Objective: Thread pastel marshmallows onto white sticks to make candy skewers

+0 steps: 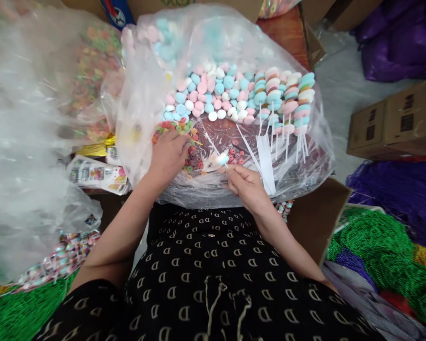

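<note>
My right hand (246,184) is closed on a thin white stick, and a small blue-and-white marshmallow (222,159) is on its far end. My left hand (170,154) rests on a pile of colourful ring candies (195,158), its fingers bent and the fingertips hidden. Beyond both hands lies a heap of pink, blue and white marshmallows (209,92) on clear plastic. Several finished marshmallow skewers (301,104) lie to the right of the heap. Loose white sticks (266,163) lie bundled beside my right hand, and a few red rings (236,155) are near the held stick.
A large clear bag of ring candies (95,80) stands at the left, above some printed packets (97,174). Cardboard boxes (394,121) and purple bundles (401,42) are at the right. Green bead strands (379,246) lie lower right, with more green strands (31,303) lower left.
</note>
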A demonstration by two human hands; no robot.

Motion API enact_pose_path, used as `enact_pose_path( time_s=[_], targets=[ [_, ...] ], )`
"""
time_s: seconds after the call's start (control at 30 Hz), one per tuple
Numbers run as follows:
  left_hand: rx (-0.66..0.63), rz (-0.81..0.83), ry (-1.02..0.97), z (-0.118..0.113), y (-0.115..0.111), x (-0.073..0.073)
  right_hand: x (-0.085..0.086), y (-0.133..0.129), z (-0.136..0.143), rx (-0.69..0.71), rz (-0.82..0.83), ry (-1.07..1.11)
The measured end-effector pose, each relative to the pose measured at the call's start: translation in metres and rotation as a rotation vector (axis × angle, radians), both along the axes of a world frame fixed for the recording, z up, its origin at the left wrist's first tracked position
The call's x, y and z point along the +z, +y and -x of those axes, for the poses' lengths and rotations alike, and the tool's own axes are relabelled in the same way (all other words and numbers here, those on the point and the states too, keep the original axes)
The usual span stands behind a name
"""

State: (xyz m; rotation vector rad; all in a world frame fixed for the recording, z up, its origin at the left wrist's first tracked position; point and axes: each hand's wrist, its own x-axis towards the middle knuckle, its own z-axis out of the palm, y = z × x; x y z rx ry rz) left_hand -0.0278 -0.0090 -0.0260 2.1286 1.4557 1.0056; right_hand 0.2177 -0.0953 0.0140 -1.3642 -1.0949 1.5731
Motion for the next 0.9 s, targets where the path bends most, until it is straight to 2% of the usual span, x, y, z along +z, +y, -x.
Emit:
enact_pose_path(
  time_s=[0.13, 0.23, 0.3, 0.4, 0.47, 0.7, 0.9],
  targets=[
    [0.061, 0.097, -0.356, -0.008, -0.001, 0.008, 0.001, -0.005, 0.004, 0.037, 0.002, 0.027],
    [0.042, 0.219, -0.639, -0.013, -0.001, 0.003, 0.004, -0.007, 0.005, 0.058, -0.008, 0.027],
    [0.015, 0.261, -0.725, -0.015, 0.0, -0.004, 0.006, -0.008, 0.005, 0.076, -0.014, 0.003],
    [-0.013, 0.285, -0.75, -0.018, 0.0, -0.012, 0.006, -0.008, 0.005, 0.102, -0.023, -0.036],
    [-0.013, 0.292, -0.751, -0.022, -0.003, -0.012, 0.006, -0.008, 0.006, 0.103, -0.036, -0.078],
    [0.045, 0.157, -0.745, -0.042, -0.021, 0.008, 0.008, -0.01, 0.01, 0.072, -0.058, -0.196],
    [0.009, 0.306, -0.817, -0.032, -0.009, 0.0, 0.009, -0.009, 0.006, 0.134, -0.018, -0.12]
  ],
)
